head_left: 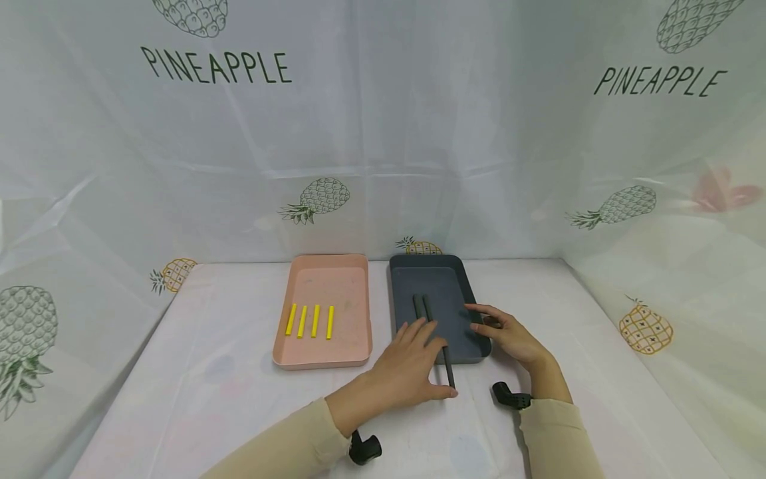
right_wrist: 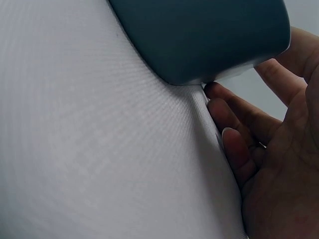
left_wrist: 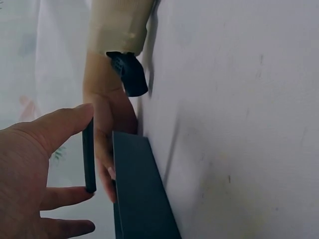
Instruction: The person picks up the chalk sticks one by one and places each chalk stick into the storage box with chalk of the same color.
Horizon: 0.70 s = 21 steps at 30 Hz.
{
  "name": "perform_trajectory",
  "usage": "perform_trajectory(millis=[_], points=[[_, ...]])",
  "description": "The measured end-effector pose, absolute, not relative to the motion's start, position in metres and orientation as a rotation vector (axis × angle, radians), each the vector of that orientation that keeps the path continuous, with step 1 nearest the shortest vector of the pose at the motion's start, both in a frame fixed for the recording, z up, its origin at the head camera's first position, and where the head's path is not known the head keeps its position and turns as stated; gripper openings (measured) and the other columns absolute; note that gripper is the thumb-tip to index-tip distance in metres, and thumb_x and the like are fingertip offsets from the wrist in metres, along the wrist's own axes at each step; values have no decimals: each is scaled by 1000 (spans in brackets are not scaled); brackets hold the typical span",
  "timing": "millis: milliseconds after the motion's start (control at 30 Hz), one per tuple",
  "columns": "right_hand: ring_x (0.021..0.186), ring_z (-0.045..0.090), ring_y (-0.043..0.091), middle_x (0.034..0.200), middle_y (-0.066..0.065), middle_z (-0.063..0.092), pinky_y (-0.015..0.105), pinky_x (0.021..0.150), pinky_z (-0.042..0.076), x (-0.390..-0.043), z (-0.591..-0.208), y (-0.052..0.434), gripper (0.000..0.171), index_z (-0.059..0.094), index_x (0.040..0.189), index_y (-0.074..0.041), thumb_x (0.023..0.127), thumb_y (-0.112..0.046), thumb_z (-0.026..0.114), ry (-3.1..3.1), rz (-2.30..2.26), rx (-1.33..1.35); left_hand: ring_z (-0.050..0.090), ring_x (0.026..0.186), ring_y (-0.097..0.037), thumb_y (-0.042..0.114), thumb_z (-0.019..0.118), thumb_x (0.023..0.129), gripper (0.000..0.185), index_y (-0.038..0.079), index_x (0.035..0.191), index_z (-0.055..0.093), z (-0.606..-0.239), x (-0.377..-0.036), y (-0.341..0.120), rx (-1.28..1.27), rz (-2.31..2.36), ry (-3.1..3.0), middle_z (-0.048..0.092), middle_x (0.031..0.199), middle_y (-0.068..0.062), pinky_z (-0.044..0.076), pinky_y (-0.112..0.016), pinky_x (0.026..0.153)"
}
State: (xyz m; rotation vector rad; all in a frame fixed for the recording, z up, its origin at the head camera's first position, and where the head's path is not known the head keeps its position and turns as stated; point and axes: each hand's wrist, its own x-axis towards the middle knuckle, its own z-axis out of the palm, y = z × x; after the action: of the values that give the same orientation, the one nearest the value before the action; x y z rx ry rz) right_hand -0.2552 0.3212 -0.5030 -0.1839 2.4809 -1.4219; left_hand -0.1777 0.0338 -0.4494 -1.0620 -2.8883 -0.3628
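My left hand [head_left: 403, 376] reaches over the front edge of a dark blue-grey tray [head_left: 433, 276]. It pinches a slim dark stick [left_wrist: 88, 154] lengthwise, its thumb at one end and a fingertip at the other, while the remaining fingers are spread. Two more dark sticks [head_left: 422, 307] lie side by side in that tray, their near ends hidden behind the left fingers. At the tray's right side, my right hand [head_left: 514, 339] rests with relaxed fingers; thumb and forefinger reach over the rim, and the other fingers [right_wrist: 238, 149] bend loosely outside it, low by the table.
Left of the dark tray stands a pink tray [head_left: 350, 279], holding several short yellow sticks [head_left: 315, 321] in a row. A white cloth covers the table [head_left: 197, 372], and a white pineapple-print curtain [head_left: 383, 120] hangs behind and at both sides.
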Motion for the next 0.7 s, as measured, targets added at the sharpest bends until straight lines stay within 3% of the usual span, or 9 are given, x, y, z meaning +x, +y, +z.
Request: perform_trajectory(millis=[700], points=[[136, 47, 36, 152, 12, 48, 62, 112, 39, -255, -503, 322, 54, 52, 151, -35, 100, -44, 68, 2478, -1419, -196, 31, 156, -36, 71, 69, 88, 83, 16, 149, 55, -437, -218, 44, -932, -382, -2952, 39, 165, -12, 29, -54, 127]])
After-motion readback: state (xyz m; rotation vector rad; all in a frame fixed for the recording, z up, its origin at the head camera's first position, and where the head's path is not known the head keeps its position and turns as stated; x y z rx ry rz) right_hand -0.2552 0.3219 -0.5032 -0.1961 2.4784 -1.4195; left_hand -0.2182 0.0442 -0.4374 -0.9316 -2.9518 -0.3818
